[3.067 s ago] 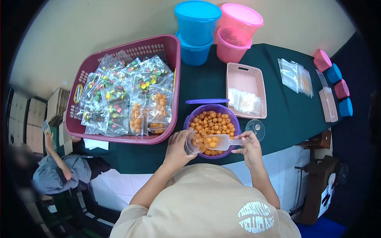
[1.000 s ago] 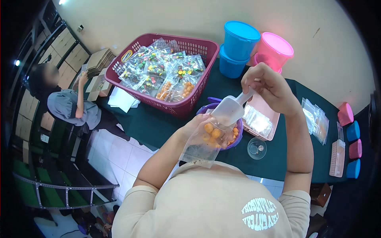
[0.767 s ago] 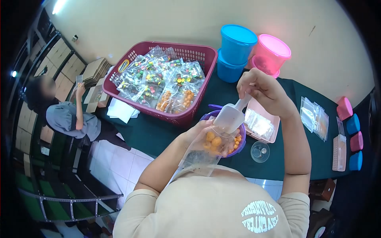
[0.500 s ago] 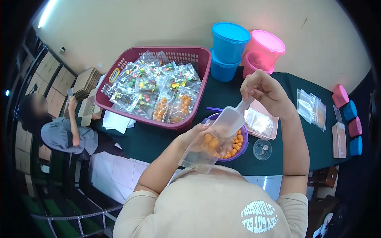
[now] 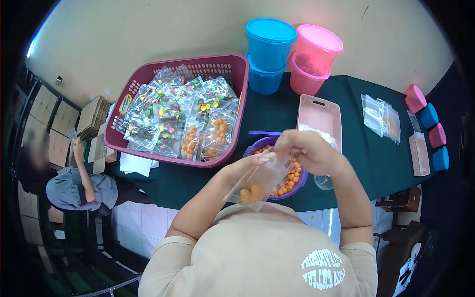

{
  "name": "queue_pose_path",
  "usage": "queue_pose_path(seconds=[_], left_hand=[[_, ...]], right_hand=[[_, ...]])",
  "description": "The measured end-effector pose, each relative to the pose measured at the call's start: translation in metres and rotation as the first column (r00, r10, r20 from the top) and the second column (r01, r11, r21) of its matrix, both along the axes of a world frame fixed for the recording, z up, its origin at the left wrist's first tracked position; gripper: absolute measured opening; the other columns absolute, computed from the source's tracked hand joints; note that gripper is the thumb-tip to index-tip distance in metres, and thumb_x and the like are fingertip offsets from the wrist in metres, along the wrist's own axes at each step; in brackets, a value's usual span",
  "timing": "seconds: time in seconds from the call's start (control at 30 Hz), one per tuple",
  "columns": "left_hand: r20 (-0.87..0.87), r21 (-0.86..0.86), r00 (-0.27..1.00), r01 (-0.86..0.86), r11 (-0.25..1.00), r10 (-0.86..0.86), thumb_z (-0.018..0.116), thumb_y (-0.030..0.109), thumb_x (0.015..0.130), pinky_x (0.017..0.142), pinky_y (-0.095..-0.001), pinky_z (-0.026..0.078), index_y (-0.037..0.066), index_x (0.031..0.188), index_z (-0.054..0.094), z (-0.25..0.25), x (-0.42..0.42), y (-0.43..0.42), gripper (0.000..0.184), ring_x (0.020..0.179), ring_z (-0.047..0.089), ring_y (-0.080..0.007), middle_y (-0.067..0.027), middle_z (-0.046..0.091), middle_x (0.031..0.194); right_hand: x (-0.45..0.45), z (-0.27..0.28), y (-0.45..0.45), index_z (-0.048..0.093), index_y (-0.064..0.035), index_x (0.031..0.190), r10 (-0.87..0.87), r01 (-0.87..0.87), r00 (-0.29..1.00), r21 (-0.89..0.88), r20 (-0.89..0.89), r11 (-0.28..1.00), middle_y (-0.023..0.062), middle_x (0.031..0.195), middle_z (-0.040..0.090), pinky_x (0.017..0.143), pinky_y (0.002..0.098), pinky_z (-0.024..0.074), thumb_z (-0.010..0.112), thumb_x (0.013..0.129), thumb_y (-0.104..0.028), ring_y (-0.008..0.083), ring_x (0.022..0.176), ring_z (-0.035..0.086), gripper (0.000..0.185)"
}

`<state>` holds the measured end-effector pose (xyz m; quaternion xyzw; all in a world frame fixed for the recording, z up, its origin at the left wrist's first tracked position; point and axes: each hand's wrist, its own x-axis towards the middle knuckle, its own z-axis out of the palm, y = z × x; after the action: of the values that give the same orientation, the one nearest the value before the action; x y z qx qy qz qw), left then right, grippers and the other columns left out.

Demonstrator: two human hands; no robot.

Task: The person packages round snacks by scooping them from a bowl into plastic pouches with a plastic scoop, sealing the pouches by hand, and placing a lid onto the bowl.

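Observation:
In my left hand is the upper edge of a clear plastic bag, its fingers pinched on it. A few orange snack balls lie low in the tilted bag. My right hand is closed at the bag's mouth around the handle of a translucent scoop. The scoop's cup looks to be inside the bag, cloudy and hard to make out. Under both hands stands a purple tub of orange balls, partly covered by the bag and hands.
A maroon basket of filled bags stands at left. Blue tubs and pink tubs are stacked behind. At right are a pink tray, a clear cup and flat plastic bags. Another person works at far left.
My right hand has come down and left with the scoop, closer to my left hand. The orange balls now sit lower in the bag. The view has shifted slightly.

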<state>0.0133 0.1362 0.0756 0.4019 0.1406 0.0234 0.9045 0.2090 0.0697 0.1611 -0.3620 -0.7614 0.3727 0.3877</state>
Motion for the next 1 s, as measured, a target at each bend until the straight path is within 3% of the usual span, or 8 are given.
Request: queue_pose_path(seconds=[0.2, 0.33, 0.43, 0.5, 0.57, 0.7, 0.93, 1.0], left_hand=[[0.015, 0.029, 1.000, 0.025, 0.999, -0.026, 0.068, 0.062, 0.064, 0.065, -0.0308, 0.049, 0.002, 0.118, 0.053, -0.005, 0.006, -0.010, 0.083, 0.074, 0.058, -0.0195, -0.0106, 0.058, 0.088], [0.112, -0.001, 0.979, -0.172, 0.985, 0.171, 0.062, 0.054, 0.077, 0.074, -0.0315, 0.050, 0.003, 0.119, 0.051, -0.024, -0.016, -0.008, 0.067, 0.086, 0.058, -0.0181, -0.0088, 0.057, 0.093], [-0.055, 0.216, 0.855, -0.495, 0.842, 0.517, 0.062, 0.056, 0.074, 0.070, -0.0293, 0.048, 0.004, 0.118, 0.052, -0.018, -0.030, -0.025, 0.069, 0.075, 0.057, -0.0179, -0.0096, 0.058, 0.088], [-0.026, 0.202, 0.805, -0.577, 0.792, 0.593, 0.068, 0.042, 0.077, 0.072, -0.0285, 0.048, 0.003, 0.116, 0.052, -0.027, -0.039, -0.032, 0.058, 0.078, 0.057, -0.0152, -0.0074, 0.059, 0.089], [0.009, 0.642, 0.628, -0.600, 0.477, 0.778, 0.069, 0.022, 0.083, 0.073, -0.0278, 0.048, 0.001, 0.117, 0.051, -0.033, -0.044, -0.042, 0.044, 0.084, 0.057, -0.0110, -0.0069, 0.060, 0.093], [-0.023, 0.788, 0.485, -0.529, 0.315, 0.874, 0.072, 0.017, 0.081, 0.068, -0.0260, 0.048, 0.001, 0.114, 0.052, -0.046, -0.052, -0.064, 0.042, 0.077, 0.059, -0.0108, -0.0068, 0.064, 0.091], [0.003, 0.801, 0.406, -0.548, 0.240, 0.914, 0.073, 0.017, 0.079, 0.064, -0.0257, 0.048, 0.002, 0.114, 0.053, -0.064, -0.043, -0.100, 0.043, 0.074, 0.058, -0.0101, -0.0061, 0.064, 0.089], [-0.005, 0.811, 0.379, -0.540, 0.226, 0.925, 0.074, 0.017, 0.079, 0.066, -0.0261, 0.048, 0.002, 0.114, 0.053, -0.064, -0.044, -0.105, 0.044, 0.076, 0.058, -0.0106, -0.0063, 0.064, 0.090]], right_hand=[[0.055, 0.016, -0.009, 0.055, -0.0004, 0.094, -0.186, 0.256, 0.955, 0.333, -0.229, 0.907, 0.0091, 0.086, 0.057, 0.075, 0.0289, 0.0460, 0.043, 0.073, 0.019, 0.0183, 0.079, 0.057, 0.031], [0.078, 0.011, -0.036, 0.053, -0.0006, 0.095, -0.352, 0.440, 0.884, 0.290, -0.308, 0.850, 0.0087, 0.088, 0.057, 0.078, 0.0281, 0.0446, 0.040, 0.076, 0.017, 0.0165, 0.082, 0.056, 0.029], [0.068, -0.030, -0.048, 0.055, -0.0015, 0.094, -0.550, 0.550, 0.835, 0.064, -0.014, 0.833, 0.0087, 0.086, 0.058, 0.077, 0.0308, 0.0469, 0.042, 0.074, 0.014, 0.0195, 0.083, 0.058, 0.028], [0.062, -0.085, -0.049, 0.057, -0.0030, 0.094, -0.554, 0.553, 0.816, 0.055, 0.164, 0.831, 0.0145, 0.086, 0.061, 0.078, 0.0344, 0.0483, 0.045, 0.077, 0.012, 0.0278, 0.082, 0.062, 0.026], [0.051, -0.122, -0.057, 0.057, -0.0026, 0.096, -0.525, 0.525, 0.805, 0.079, 0.277, 0.847, 0.0189, 0.091, 0.063, 0.075, 0.0379, 0.0489, 0.049, 0.081, 0.008, 0.0341, 0.086, 0.063, 0.021], [0.031, -0.172, -0.077, 0.056, -0.0005, 0.095, -0.461, 0.467, 0.878, -0.021, 0.133, 0.884, 0.0173, 0.087, 0.061, 0.073, 0.0369, 0.0497, 0.047, 0.082, 0.010, 0.0334, 0.081, 0.062, 0.020], [0.037, -0.194, -0.077, 0.054, 0.0013, 0.094, -0.447, 0.443, 0.894, -0.130, -0.007, 0.887, 0.0134, 0.087, 0.061, 0.073, 0.0330, 0.0517, 0.043, 0.088, 0.010, 0.0230, 0.079, 0.063, 0.015], [0.040, -0.197, -0.072, 0.052, 0.0004, 0.096, -0.496, 0.388, 0.838, -0.391, -0.227, 0.835, 0.0107, 0.089, 0.059, 0.068, 0.0286, 0.0528, 0.042, 0.092, 0.006, 0.0170, 0.078, 0.061, 0.012]])
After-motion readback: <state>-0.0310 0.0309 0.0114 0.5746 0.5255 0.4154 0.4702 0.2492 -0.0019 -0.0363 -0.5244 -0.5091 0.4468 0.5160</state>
